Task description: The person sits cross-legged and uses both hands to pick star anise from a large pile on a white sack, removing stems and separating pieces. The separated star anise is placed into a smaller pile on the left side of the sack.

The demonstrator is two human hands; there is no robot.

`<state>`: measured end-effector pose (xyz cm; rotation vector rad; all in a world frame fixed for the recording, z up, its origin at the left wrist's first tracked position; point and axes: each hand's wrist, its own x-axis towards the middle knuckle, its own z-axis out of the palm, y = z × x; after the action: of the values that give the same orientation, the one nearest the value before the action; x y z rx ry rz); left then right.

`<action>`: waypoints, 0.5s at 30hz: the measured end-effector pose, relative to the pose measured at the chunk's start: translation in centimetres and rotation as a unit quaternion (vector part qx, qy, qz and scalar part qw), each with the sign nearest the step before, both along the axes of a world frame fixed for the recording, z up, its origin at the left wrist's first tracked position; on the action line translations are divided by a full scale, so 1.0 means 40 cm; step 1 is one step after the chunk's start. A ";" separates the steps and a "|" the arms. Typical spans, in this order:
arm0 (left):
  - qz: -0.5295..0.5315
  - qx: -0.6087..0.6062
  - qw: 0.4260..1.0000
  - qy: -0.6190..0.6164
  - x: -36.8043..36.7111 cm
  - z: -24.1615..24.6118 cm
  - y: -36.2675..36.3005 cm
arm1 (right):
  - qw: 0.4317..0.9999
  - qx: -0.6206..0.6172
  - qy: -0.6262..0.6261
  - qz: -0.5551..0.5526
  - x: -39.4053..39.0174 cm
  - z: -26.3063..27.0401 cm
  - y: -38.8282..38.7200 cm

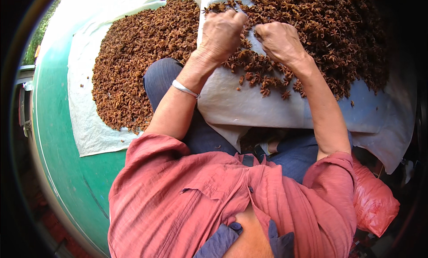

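Observation:
Dried star anise pods lie in a large heap on a pale plastic sheet in front of me. My left hand is over the near left side of this heap, knuckles up and fingers curled under. Close by on the right, my right hand is curled in the same way above a bare strip of sheet among the pods. The backs of both hands hide the fingertips, so I cannot see what they hold. Loose pods are scattered below the hands, towards the sheet's near edge.
To the left, a broad spread of smaller-looking brown pieces covers another white sheet on a green surface with a white line. My knee sits between the two sheets. A red plastic bag stands low at the right.

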<state>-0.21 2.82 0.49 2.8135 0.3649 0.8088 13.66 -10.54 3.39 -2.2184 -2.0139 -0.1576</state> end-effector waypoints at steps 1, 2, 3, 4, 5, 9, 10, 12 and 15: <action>0.009 0.030 0.999 -0.023 -0.005 0.005 0.010 | 0.998 -0.021 0.020 -0.057 0.012 0.001 -0.017; 0.011 0.096 0.993 -0.070 -0.011 0.006 0.012 | 0.994 -0.024 0.042 -0.096 0.022 0.000 -0.034; -0.053 0.001 0.998 -0.016 -0.014 0.006 0.011 | 0.988 -0.037 0.064 -0.138 0.032 -0.001 -0.051; -0.099 -0.095 0.990 0.042 -0.020 0.004 0.006 | 0.983 -0.034 0.038 -0.178 0.040 0.000 -0.069; -0.114 -0.192 0.968 0.112 -0.023 0.002 0.000 | 0.983 0.007 0.040 -0.180 0.043 -0.001 -0.085; -0.139 -0.078 0.972 0.175 -0.036 -0.013 -0.015 | 0.903 0.011 0.401 -0.155 0.004 0.015 -0.160; -0.098 -0.069 0.980 0.161 -0.036 -0.015 -0.009 | 0.853 -0.067 0.505 -0.112 -0.011 0.029 -0.187; -0.046 -0.083 0.987 0.131 -0.033 -0.016 0.014 | 0.775 -0.193 0.597 -0.071 -0.061 0.041 -0.232; -0.038 -0.233 0.968 0.083 -0.017 -0.020 0.038 | 0.913 -0.091 0.385 -0.101 -0.115 0.030 -0.225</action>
<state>-0.91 4.35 -0.32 2.4363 0.4080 0.4030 9.05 -19.55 4.60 -2.0898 -1.4007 0.7894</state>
